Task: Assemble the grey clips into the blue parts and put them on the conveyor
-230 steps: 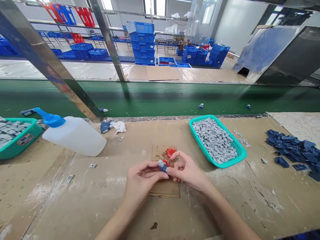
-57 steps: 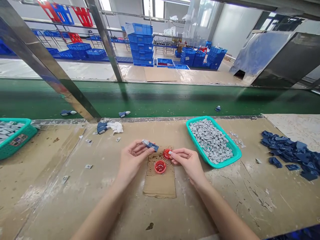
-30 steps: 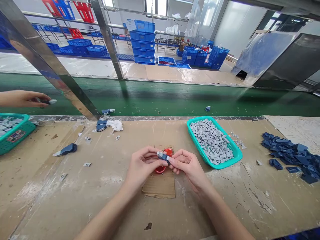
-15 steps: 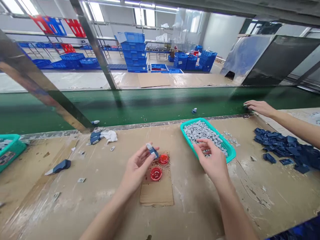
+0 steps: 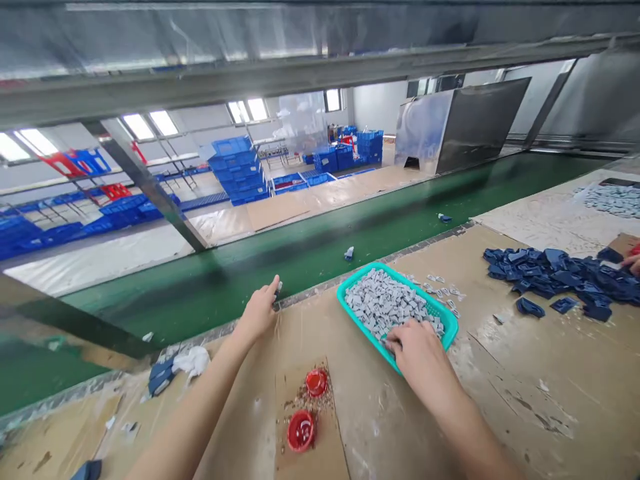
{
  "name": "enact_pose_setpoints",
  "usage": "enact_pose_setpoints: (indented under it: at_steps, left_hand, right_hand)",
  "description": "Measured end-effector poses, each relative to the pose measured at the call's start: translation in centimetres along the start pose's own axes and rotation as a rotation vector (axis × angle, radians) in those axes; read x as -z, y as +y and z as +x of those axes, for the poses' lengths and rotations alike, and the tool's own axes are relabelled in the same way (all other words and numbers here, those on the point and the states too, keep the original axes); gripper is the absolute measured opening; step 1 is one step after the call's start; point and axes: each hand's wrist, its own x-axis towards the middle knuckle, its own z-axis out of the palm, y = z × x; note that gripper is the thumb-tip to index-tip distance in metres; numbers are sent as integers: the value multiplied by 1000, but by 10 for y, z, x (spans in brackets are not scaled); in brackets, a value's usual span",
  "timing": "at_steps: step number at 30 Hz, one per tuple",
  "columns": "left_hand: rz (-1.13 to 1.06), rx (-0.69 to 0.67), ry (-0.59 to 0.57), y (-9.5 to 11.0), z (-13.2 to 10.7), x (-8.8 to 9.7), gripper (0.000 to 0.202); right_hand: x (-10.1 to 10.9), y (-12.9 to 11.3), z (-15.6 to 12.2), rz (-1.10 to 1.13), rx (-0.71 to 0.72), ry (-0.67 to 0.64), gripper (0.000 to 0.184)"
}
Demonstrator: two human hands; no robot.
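My left hand (image 5: 259,310) is stretched to the near edge of the green conveyor belt. A small plastic piece (image 5: 279,287) shows its light grey end at the fingertips; the rest is hidden behind them. My right hand (image 5: 417,350) reaches into the turquoise basket (image 5: 453,328), fingers bent and closed among many small grey plastic parts (image 5: 383,303). The fingertips are partly hidden there. Nearer me, two small red cups (image 5: 301,431) stand on a cardboard strip (image 5: 325,460), the nearer one holding glossy liquid.
Dark blue plastic parts (image 5: 555,273) lie heaped at right, near a co-worker's hand (image 5: 634,261). Blue-and-grey pieces rest on the green belt (image 5: 310,267). A white crumpled wad (image 5: 193,361) lies at left. A metal post (image 5: 150,190) and overhead beam (image 5: 300,80) frame the station.
My left hand has moved forward from above the red cups to the belt edge with its piece. My right hand has lowered into the basket. The view has turned right; the co-worker's arm has drawn back.
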Motion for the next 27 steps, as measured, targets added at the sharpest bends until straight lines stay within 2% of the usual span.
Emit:
enact_pose_setpoints:
  at_steps: [5,9,11,13,17,20,24,27]
  left_hand:
    - [151,-85,-53,-3,32,-9,71]
    - [221,-62,-73,8,52,-10,60]
    - [233,-43,-65,20,64,-10,50]
    - [216,-36,-51,37,80,-12,44]
    - [125,-33,-26,76,113,-25,49]
    - [38,-10,-24,99,129,-37,47]
    - [-91,20,-42,114,123,-41,33]
    - [-215,44,-32,116,96,-29,32]
  right_hand:
    - [-13,2,1,121,42,144,19]
    - [-9,-4,-3,335,-4,179,16]
    - [-6,-8,-6,440,26,182,13]
    - [-3,-13,-9,518,103,172,27]
    - [-2,-22,-13,572,255,134,41]
    - [-3,-26,-14,633,285,145,36]
    - [-3,-27,-17,781,217,140,10]
    - [2,-31,-20,856,229,134,10]
